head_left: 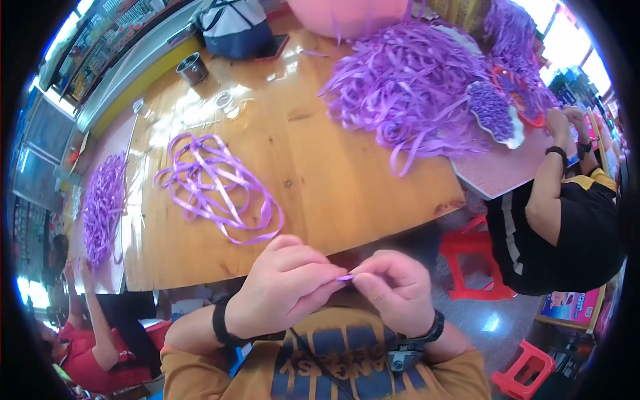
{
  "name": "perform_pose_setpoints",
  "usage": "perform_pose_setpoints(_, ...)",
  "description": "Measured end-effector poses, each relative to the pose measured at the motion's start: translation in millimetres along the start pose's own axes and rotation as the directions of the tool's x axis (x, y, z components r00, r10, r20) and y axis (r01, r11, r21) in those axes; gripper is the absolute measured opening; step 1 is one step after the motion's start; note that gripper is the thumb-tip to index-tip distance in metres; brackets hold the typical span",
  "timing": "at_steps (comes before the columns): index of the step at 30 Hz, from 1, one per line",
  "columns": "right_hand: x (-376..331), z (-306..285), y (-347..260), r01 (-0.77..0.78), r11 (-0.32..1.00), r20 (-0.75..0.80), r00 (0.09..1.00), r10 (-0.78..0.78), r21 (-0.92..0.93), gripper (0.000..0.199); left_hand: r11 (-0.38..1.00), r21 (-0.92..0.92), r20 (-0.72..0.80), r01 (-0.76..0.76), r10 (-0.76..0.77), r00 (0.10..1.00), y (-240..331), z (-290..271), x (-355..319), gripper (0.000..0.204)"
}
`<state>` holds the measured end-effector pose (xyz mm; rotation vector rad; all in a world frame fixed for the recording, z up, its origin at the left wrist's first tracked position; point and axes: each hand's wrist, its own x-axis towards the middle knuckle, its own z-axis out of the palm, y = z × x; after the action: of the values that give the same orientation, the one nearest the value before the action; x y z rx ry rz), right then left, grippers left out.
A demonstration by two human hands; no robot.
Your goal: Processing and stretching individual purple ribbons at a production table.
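Between my two hands, just off the table's near edge, shows a short bit of purple ribbon [345, 277]. My left hand [283, 288] pinches it between thumb and fingers. Closed on its other side, my right hand [395, 291] grips it with thumb and forefinger; the fingers cover most of the piece. Beyond my left hand, a loosely looped purple ribbon [223, 179] lies on the wooden table [307, 193]. A big tangled heap of purple ribbon [407, 87] covers the table's far right.
A metal cup [193, 69] and a blue and white bag [235, 30] stand at the far left. On the right are a dish of small purple pieces [492, 113], a co-worker [560, 213] and a red stool [470, 260]. Another person in red [100, 347] sits left, by more ribbon [103, 207].
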<state>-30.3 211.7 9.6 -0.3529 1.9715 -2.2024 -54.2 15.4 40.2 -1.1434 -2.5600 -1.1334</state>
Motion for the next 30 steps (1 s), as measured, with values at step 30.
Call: perform_pose_setpoints(30,-2,19,7,0.313,0.858,0.147,0.95,-0.277,-0.408,0.014,0.884,-0.206,0.102,0.42,-0.407,0.908,10,9,-28,0.007)
